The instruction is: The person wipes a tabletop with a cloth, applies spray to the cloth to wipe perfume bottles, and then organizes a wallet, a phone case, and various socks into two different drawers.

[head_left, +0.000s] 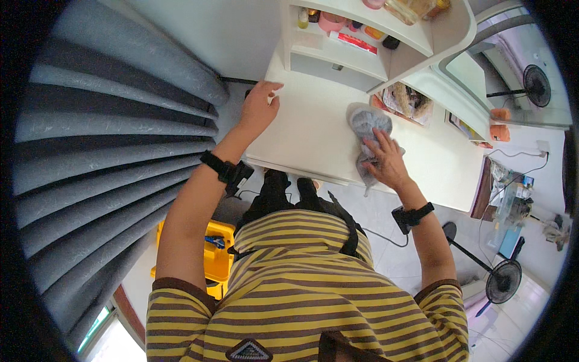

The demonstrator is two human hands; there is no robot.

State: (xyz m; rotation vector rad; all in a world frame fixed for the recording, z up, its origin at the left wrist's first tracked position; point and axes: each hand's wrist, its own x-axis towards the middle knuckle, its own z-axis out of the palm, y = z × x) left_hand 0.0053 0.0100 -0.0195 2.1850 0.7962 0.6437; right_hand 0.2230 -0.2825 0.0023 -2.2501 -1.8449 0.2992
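Observation:
A crumpled grey cloth (369,123) lies on the white desktop (301,130), one end drooping over the front edge. My right hand (388,161) presses on its near part, with fingers on top and the thumb to the left, bunching the fabric between them. Over the left end of the desktop is my left hand (259,107), its fingers loosely bent and apart, with nothing in them. Whether that hand touches the surface I cannot tell.
White shelves (338,63) holding small bottles and a red-and-white box (354,42) rise at the back. A patterned packet (405,101) lies beside the cloth. Grey curtains (114,133) hang at the left, near a yellow case (217,256). A black fan (503,281) stands at the right.

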